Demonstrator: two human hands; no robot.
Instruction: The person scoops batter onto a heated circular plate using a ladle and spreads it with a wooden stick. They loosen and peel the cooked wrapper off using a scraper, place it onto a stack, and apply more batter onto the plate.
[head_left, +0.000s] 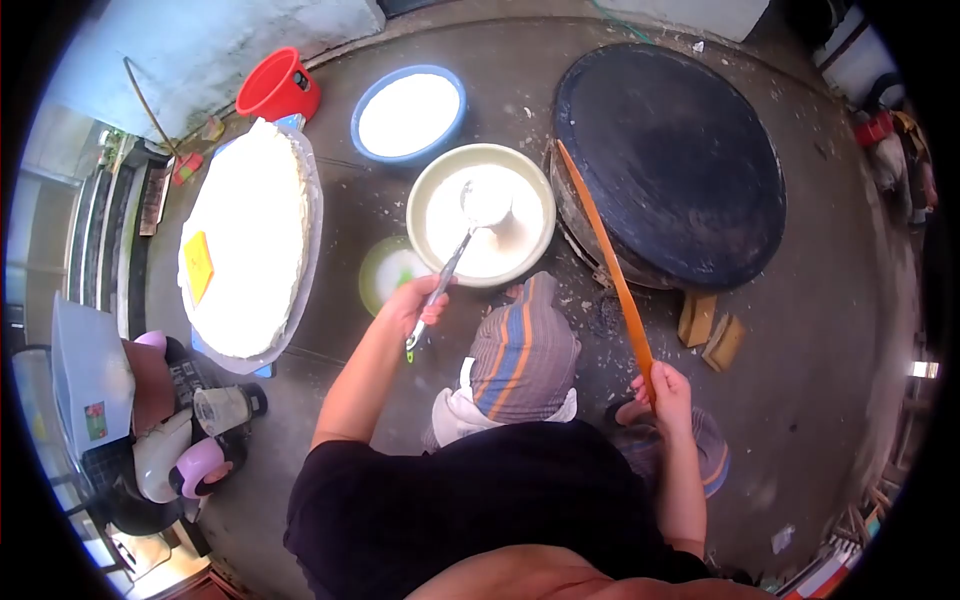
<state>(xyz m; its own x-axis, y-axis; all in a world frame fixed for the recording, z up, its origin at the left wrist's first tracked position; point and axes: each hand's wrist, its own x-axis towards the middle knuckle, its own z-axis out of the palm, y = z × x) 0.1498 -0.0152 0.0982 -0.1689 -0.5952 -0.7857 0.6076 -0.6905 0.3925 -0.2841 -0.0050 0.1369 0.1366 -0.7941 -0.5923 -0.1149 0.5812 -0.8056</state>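
My left hand (416,306) is closed round the handle of a metal ladle (457,255), whose bowl lies in white batter inside a cream-coloured basin (412,212). My right hand (667,392) grips the lower end of a long, thin wooden blade (615,275). The blade slants up to the left, its far tip at the left edge of a big round black griddle (670,160). From this angle I cannot tell whether the tip touches the griddle. The basin stands left of the griddle, in front of my knee.
A blue bowl (462,112) of white contents, a green bowl (369,275) and a red bucket (272,88) stand nearby. At left, a round board (312,240) bears a white stack with a yellow scraper (198,267). Wood blocks (697,319) lie below the griddle.
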